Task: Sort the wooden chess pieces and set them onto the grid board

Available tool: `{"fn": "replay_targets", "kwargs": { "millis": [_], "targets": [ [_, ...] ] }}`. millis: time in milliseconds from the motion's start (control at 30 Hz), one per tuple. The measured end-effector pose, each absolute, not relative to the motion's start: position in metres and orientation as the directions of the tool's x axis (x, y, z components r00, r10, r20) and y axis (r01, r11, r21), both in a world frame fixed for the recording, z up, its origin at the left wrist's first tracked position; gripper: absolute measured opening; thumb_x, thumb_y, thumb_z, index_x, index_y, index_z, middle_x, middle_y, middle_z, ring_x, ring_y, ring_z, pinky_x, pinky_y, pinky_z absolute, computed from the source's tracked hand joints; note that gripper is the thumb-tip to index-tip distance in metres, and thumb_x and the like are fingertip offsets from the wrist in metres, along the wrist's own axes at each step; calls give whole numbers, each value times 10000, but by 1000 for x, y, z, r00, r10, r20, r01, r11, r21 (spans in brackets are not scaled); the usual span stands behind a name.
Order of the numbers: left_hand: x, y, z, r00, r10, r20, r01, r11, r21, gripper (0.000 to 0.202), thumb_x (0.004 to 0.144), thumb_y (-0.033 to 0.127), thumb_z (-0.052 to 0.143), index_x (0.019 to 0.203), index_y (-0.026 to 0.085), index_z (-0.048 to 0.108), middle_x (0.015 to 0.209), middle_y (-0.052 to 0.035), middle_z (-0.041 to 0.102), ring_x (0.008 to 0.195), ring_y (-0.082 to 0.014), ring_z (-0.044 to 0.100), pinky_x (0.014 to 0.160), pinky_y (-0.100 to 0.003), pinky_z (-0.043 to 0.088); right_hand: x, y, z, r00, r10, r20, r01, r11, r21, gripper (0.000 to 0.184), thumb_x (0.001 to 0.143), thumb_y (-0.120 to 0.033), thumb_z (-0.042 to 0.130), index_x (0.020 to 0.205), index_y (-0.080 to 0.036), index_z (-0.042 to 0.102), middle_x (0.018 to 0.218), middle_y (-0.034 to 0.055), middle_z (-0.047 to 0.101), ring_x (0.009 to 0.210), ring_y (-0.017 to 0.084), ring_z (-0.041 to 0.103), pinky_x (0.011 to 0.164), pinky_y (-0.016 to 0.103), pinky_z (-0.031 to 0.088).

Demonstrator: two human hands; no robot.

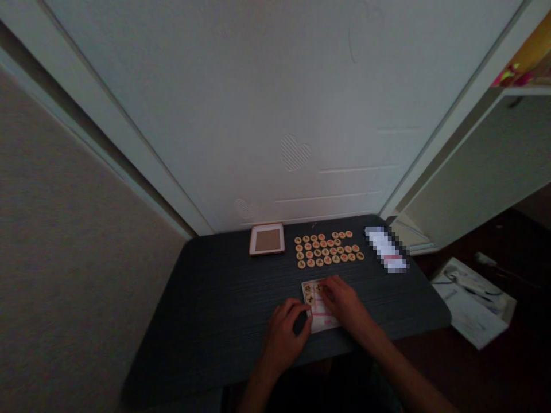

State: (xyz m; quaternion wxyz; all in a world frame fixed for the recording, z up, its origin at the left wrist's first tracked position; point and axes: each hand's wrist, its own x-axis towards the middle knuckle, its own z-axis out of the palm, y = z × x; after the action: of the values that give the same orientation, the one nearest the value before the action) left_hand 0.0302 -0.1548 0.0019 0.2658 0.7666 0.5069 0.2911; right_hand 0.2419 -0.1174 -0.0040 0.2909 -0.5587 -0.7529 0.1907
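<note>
On the near part of the dark table lies a small white-and-pink printed card or lid (321, 318). Beige round shapes with dark characters show at its upper left; whether they are printed or loose pieces I cannot tell. My left hand (282, 332) is curled, with thumb and fingertips closing at the card's left edge. My right hand (344, 301) reaches over the card's upper right, its fingers bent together near the round shapes. Those fingertips hide whatever they pinch. Beyond both hands, several round Chinese chess pieces (327, 260) with red and black characters lie in rows.
A shallow box (253, 244) with an orange rim sits at the table's back left. At the back right is a blurred-out bright phone-like object (385, 246). The white panel (258, 115) rises behind the dark table (206, 310). An open white box (469, 315) stands on the right.
</note>
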Motion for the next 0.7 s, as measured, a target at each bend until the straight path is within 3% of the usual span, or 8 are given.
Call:
{"fn": "replay_targets", "kwargs": {
  "millis": [333, 700],
  "targets": [
    [30, -155, -5, 292, 925, 241, 607, -375, 701, 245, 930, 244, 606, 1163, 293, 663, 1379, -49, 580, 1200, -238, 620, 1043, -437, 531, 237, -115, -13, -216, 940, 262, 710, 336, -619, 144, 914, -116, 599, 990, -229, 643, 993, 54, 702, 917, 220, 682, 843, 348, 557],
    [30, -155, -6, 280, 933, 226, 584, -353, 731, 301, 953, 271, 590, 1252, 288, 614, 1406, -54, 570, 1085, -211, 662, 990, -409, 554, 242, -131, -9, -256, 914, 315, 721, 398, -567, 171, 971, -173, 548, 1086, -226, 663, 1066, 77, 709, 992, 228, 677, 914, 375, 551]
  ]
}}
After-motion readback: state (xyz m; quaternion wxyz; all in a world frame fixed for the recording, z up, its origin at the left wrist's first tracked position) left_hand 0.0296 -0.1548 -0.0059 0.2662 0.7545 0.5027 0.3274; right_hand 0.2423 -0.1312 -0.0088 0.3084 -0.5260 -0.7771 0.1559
